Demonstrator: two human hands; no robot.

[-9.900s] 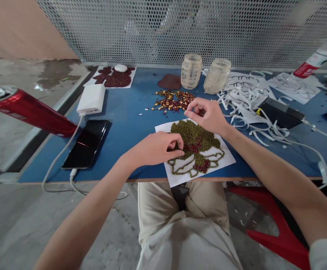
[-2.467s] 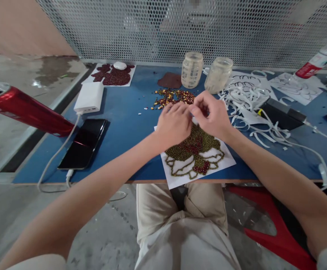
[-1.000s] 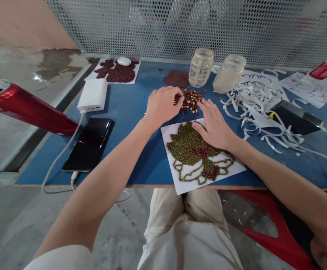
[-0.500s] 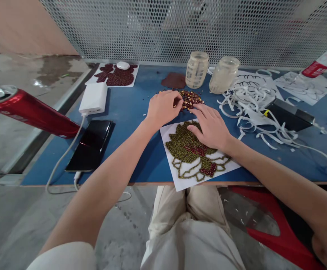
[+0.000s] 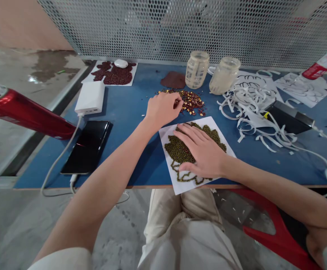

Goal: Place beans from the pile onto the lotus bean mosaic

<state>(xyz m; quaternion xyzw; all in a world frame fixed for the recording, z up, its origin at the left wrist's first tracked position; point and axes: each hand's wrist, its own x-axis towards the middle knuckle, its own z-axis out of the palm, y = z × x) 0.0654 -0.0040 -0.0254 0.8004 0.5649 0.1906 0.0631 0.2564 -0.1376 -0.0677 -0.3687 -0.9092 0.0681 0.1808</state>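
Observation:
My left hand [image 5: 163,108] is at the near edge of a pile of mixed beans and corn kernels [image 5: 191,101]. Its fingers are curled together, and whatever they hold is hidden. Spread flat, my right hand [image 5: 204,152] lies over a sheet of white paper [image 5: 167,180] at the table's front edge. Green beans [image 5: 177,150] cover much of a flower-like drawing on that sheet. The hand hides the middle of the picture, and bean-lined outlines show at the lower left.
Two cloudy jars [image 5: 197,69] stand behind the pile, near a brown patch [image 5: 173,80]. Paper strips [image 5: 253,101] and a black box [image 5: 290,116] lie right. Left are a phone [image 5: 86,146], a white power bank [image 5: 90,97], a red can [image 5: 28,112] and a dark-red bean picture [image 5: 114,77].
My right hand has moved from the pile's near edge and the picture's top down onto the middle of the picture. My left hand has stayed by the pile, fingers still curled.

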